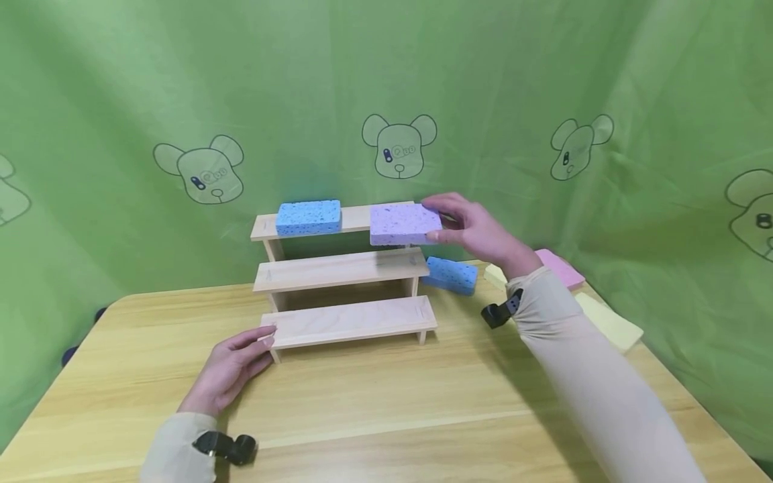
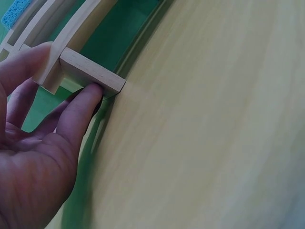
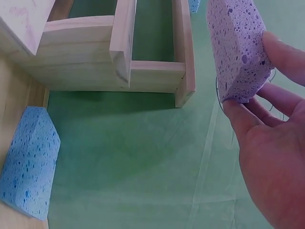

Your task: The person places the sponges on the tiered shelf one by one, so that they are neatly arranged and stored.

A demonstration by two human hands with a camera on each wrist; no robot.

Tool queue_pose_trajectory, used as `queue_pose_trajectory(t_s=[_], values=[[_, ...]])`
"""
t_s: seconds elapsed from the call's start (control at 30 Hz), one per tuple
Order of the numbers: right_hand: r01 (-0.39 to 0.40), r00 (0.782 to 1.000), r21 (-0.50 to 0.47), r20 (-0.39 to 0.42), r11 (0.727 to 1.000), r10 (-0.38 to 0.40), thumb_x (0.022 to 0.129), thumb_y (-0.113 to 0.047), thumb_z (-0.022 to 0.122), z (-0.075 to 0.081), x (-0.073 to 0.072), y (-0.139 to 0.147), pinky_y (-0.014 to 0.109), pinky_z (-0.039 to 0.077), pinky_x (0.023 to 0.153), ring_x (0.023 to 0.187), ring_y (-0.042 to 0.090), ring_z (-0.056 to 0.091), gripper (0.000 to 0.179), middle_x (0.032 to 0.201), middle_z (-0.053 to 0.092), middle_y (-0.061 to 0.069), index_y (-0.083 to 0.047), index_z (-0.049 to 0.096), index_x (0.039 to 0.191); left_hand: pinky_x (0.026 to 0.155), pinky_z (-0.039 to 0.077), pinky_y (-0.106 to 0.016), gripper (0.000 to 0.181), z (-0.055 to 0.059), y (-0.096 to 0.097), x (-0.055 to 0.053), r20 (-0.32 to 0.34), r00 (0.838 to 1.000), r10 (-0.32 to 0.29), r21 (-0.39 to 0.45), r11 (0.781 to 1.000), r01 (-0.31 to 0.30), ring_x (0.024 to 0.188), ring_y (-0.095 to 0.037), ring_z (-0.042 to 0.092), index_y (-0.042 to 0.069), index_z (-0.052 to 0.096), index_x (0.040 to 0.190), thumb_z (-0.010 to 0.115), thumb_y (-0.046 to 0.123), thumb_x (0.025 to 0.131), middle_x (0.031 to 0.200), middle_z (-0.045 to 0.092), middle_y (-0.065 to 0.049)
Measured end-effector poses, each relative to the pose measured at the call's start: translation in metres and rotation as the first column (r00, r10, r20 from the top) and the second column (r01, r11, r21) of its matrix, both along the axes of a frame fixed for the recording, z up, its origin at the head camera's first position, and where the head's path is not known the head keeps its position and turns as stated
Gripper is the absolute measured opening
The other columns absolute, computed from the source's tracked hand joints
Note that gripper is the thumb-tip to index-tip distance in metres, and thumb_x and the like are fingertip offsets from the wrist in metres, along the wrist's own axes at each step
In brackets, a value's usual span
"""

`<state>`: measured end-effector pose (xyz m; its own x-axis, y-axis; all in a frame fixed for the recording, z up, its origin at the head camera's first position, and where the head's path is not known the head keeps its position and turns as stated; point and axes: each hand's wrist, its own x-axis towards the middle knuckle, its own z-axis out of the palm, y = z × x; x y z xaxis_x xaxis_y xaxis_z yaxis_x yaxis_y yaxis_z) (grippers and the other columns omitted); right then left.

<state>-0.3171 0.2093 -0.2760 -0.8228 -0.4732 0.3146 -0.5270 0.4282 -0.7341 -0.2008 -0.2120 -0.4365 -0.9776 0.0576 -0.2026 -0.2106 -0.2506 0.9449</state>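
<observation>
My right hand pinches a purple sponge by its right end, thumb on the near side and fingers on the far side. In the right wrist view the purple sponge hangs beyond the end of a three-tier wooden shelf, and the head view has it overlapping the top tier's right part. On that tier's left part lies a blue sponge. My left hand holds the front left corner of the bottom tier; the left wrist view puts the thumb against its leg.
Another blue sponge lies on the wooden table at the shelf's right. Behind my right forearm are a pink sponge and pale yellow ones near the table's right edge. A green curtain with bear-head drawings hangs behind.
</observation>
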Motion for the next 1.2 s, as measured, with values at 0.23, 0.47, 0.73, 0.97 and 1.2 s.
queue_pose_trajectory(t_s=[0.23,0.47,0.73,0.97,1.2], values=[[0.005,1.000,0.036,0.005,0.999,-0.005,0.088,-0.010,0.072,0.004,-0.003,-0.008,0.048,0.028,0.115,0.131,0.034,0.039,0.061,0.145,0.041,0.015,0.002,0.047,0.142,0.098,0.050,-0.034,0.020,0.000,0.000,0.000,-0.005,1.000,0.002,0.011,1.000,-0.002,0.106,-0.017,0.064,0.013,0.074,0.106,0.065,0.001,0.093,0.138,0.048,-0.013],[-0.025,1.000,0.004,0.015,1.000,0.025,0.087,-0.008,0.073,0.008,-0.006,-0.016,0.047,0.032,0.113,0.127,0.032,0.045,0.061,0.143,0.043,0.014,0.002,0.048,0.141,0.098,0.050,-0.035,0.021,0.000,-0.001,0.000,-0.011,1.000,0.008,0.002,1.000,-0.008,0.107,-0.017,0.063,0.010,0.073,0.110,0.066,0.002,0.092,0.139,0.047,-0.014],[-0.023,1.000,0.019,0.017,1.000,0.023,0.087,-0.004,0.071,0.007,-0.012,-0.019,0.045,0.034,0.113,0.126,0.033,0.045,0.061,0.143,0.041,0.017,0.005,0.046,0.141,0.097,0.051,-0.034,0.022,-0.001,0.000,0.001,-0.012,1.000,0.008,0.001,1.000,-0.008,0.105,-0.017,0.064,0.011,0.074,0.110,0.066,0.001,0.092,0.131,0.054,-0.006],[0.008,1.000,0.046,0.000,0.999,-0.008,0.088,-0.008,0.072,0.008,-0.017,-0.021,0.048,0.031,0.113,0.128,0.034,0.042,0.061,0.143,0.043,0.016,0.003,0.047,0.142,0.098,0.051,-0.034,0.021,0.000,0.000,0.001,-0.007,1.000,0.005,0.003,1.000,-0.005,0.106,-0.017,0.064,0.013,0.074,0.108,0.067,0.002,0.091,0.135,0.051,-0.010],[0.051,0.998,0.087,-0.034,0.995,-0.048,0.088,-0.014,0.073,0.008,-0.024,-0.026,0.049,0.030,0.113,0.129,0.032,0.041,0.061,0.142,0.045,0.014,0.000,0.048,0.142,0.098,0.050,-0.034,0.021,-0.001,0.000,0.000,-0.003,1.000,0.008,-0.006,1.000,-0.008,0.106,-0.018,0.064,0.012,0.073,0.109,0.068,0.002,0.091,0.142,0.043,-0.016]])
